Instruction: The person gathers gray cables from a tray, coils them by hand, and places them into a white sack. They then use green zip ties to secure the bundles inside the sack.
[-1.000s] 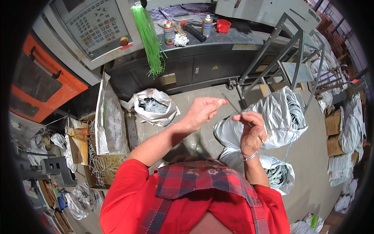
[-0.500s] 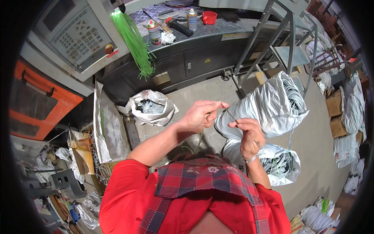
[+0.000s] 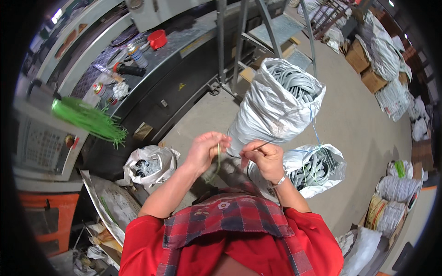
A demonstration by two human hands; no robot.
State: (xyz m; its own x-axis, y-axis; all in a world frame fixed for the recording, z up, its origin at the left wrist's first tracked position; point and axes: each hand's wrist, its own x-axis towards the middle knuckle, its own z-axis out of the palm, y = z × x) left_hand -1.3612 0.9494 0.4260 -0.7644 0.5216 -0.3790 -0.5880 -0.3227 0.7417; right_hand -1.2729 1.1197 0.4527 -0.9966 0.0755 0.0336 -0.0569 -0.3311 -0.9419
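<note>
My left hand (image 3: 206, 152) is closed, its fingertips pinching a thin pale-green string (image 3: 219, 158) that hangs down in front of me. Just to its right, my right hand (image 3: 265, 158) is curled with the fingers pressed together around a thin dark metal rod (image 3: 270, 142), whose end sticks out above the knuckles. A gap lies between the two hands. Beyond them stands a big white woven sack (image 3: 258, 112), open at the top, full of coiled grey tubing or strips (image 3: 294, 83). Beside my right wrist is a second open sack (image 3: 335, 177) with similar grey coils.
A smaller white sack (image 3: 171, 161) stands at left. Green strands (image 3: 87, 120) hang by the machine's control panel (image 3: 43, 142). Spray cans (image 3: 136, 56), a black-handled tool (image 3: 130, 70) and a red cup (image 3: 157, 39) rest on the machine ledge. A metal step ladder (image 3: 276, 32) stands behind.
My view has turned to the right. The hands were linked by the thin rod between their fingertips; now the left pinches the string and the rod is with the right hand alone.
</note>
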